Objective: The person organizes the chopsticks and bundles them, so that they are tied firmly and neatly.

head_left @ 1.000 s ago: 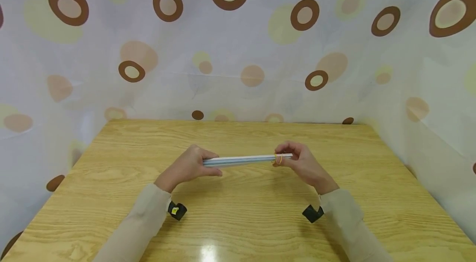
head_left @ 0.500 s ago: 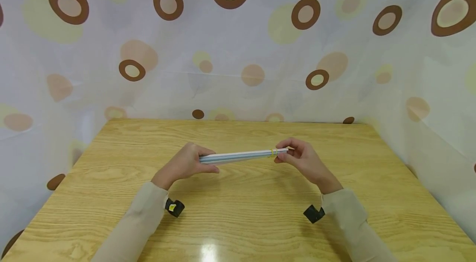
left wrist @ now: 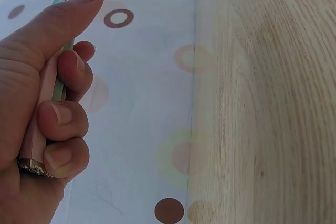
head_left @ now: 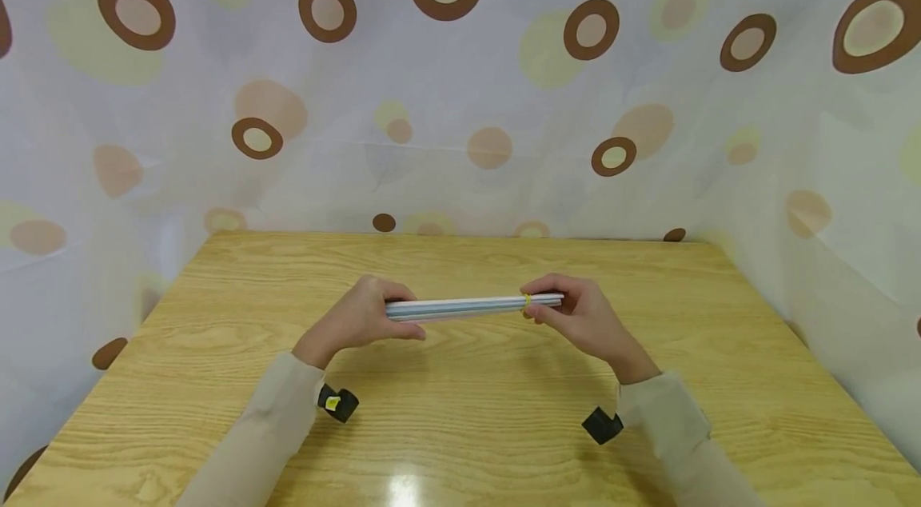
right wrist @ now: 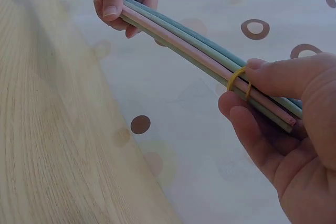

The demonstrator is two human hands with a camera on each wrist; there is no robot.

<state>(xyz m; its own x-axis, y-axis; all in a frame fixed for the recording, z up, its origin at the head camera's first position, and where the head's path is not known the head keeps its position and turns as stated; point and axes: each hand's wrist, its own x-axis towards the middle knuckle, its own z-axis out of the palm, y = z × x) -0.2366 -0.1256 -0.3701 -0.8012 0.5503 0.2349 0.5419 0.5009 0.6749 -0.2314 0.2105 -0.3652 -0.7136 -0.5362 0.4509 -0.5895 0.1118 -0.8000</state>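
A bundle of pastel pink, green and blue chopsticks (head_left: 460,308) is held level above the table between both hands. My left hand (head_left: 351,315) grips the thicker end, fingers curled round it in the left wrist view, where a patterned silvery tip (left wrist: 34,167) shows at the heel of the hand. Near the thinner end, a yellow rubber band (right wrist: 233,78) loops round the sticks. My right hand (head_left: 588,321) pinches the band against the bundle with thumb and fingertips. The thin tips stick out past the band toward the right palm.
A wood-grain table (head_left: 460,411) lies beneath the hands. Behind and beside it hangs a white cloth (head_left: 460,83) with brown rings and pale spots. Each wrist carries a small black camera, the left one (head_left: 338,403) bearing a yellow mark.
The right hand has shifted a little left along the bundle. The rubber band, spread in separate loops before, now sits closer together round the sticks. The left hand keeps its grip.
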